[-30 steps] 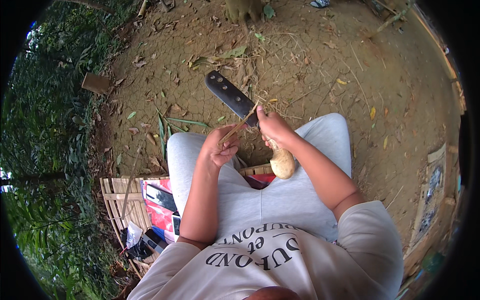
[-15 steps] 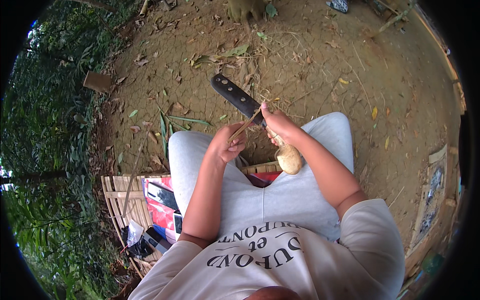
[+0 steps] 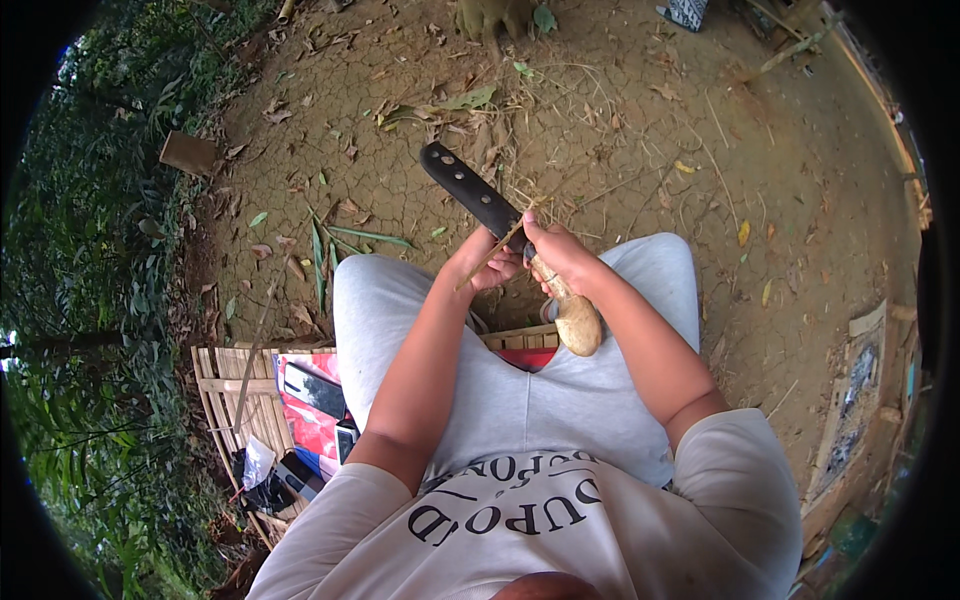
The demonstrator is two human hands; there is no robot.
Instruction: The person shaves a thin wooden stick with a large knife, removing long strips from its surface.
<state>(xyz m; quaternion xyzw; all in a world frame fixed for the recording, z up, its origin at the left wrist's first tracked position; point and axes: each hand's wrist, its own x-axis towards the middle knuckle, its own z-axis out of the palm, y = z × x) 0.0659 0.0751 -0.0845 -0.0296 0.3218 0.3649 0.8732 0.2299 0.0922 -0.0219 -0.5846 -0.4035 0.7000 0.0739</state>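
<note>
I sit on a bamboo bench with my knees apart over bare cracked soil. My right hand (image 3: 562,252) grips the pale wooden handle (image 3: 575,318) of a large knife, whose dark blade (image 3: 470,190) points up and to the left. My left hand (image 3: 488,265) pinches a thin bamboo strip (image 3: 492,254) that lies against the blade's edge close to the handle. Both hands meet above my grey shorts (image 3: 520,390), just past my knees.
The slatted bamboo bench (image 3: 235,395) under me carries a red package (image 3: 312,415) and dark objects to my left. Dry leaves and shavings litter the soil (image 3: 620,120). Green plants (image 3: 90,300) fill the left side. A wooden block (image 3: 188,153) lies far left, boards at right (image 3: 858,400).
Both hands with the knife and strip have drifted slightly right and down; the blade has swung a little further left against the strip. My posture is otherwise the same.
</note>
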